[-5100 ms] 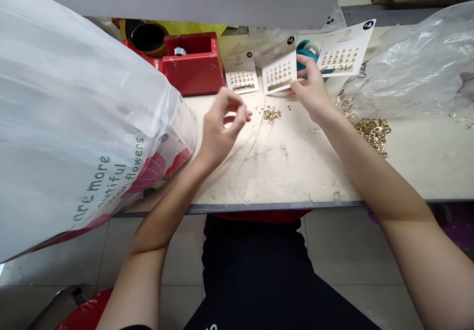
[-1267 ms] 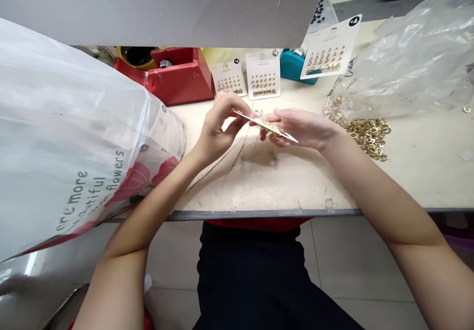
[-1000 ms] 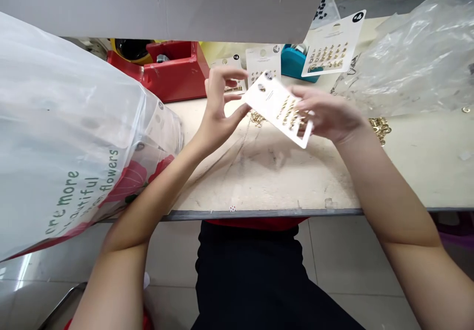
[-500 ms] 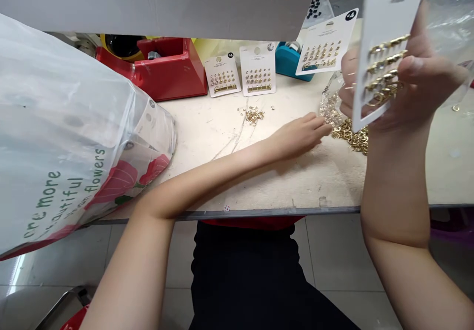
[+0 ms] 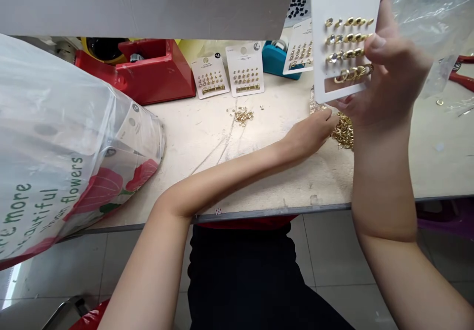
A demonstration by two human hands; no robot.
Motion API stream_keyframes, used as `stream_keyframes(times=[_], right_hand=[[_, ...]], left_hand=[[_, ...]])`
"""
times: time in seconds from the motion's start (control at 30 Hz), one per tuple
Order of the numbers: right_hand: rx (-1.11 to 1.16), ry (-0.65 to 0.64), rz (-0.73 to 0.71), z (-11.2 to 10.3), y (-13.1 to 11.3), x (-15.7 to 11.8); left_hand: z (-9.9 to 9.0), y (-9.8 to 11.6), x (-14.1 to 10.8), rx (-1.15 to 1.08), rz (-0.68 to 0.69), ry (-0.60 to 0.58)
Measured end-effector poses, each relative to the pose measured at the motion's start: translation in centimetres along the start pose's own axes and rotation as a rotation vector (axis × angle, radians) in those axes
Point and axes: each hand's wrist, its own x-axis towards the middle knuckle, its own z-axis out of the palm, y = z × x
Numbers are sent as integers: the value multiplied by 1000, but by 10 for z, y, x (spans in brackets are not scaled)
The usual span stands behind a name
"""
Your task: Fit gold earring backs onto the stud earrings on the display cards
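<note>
My right hand [image 5: 398, 68] is raised over the table's right side, closed on a white earring card [image 5: 348, 4]. Rows of gold and clear-stone studs cross the card, with gold hoops along its lower part, and the thumb presses its right edge. Below the card, my left hand [image 5: 313, 131] is closed, fingers drawn together, beside a pile of gold rings or hoops [image 5: 344, 132]. Whatever is between those fingertips is hidden. A clear bag of small clear pieces [image 5: 316, 105] lies just behind that hand, partly covered by the card.
Two earring cards [image 5: 210, 75] [image 5: 245, 70] lean near a red tape dispenser [image 5: 159, 73]; another card [image 5: 299, 46] stands by a teal dispenser [image 5: 276, 56]. Small gold bits [image 5: 243, 116] lie mid-table. A large plastic bag [image 5: 74, 137] fills the left. Red-handled pliers [image 5: 462, 73] are far right.
The held card has turned to face me more squarely. My left hand has shifted right along the gold pile, its fingers more closed. The whole view has moved slightly.
</note>
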Motion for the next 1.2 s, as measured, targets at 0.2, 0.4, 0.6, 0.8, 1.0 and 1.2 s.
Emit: stream_keyframes(times=[0.2, 0.4, 0.6, 0.8, 1.0, 1.2], right_hand=[[42, -28, -36, 8, 0, 1], [47, -35, -33, 6, 4, 2], [24, -51, 34, 6, 5, 1], [37, 17, 83, 7, 8, 2], [20, 103, 124, 16, 15, 3], [-44, 62, 241, 30, 25, 0]], left_hand=[[-7, 1, -6, -39, -38, 11], [-20, -2, -6, -237, -139, -77], [-34, -14, -15, -561, -125, -43], [-53, -18, -40, -864, -246, -42], [-87, -20, -90, -618, -282, -46], [-109, -36, -148, 32, -264, -42]])
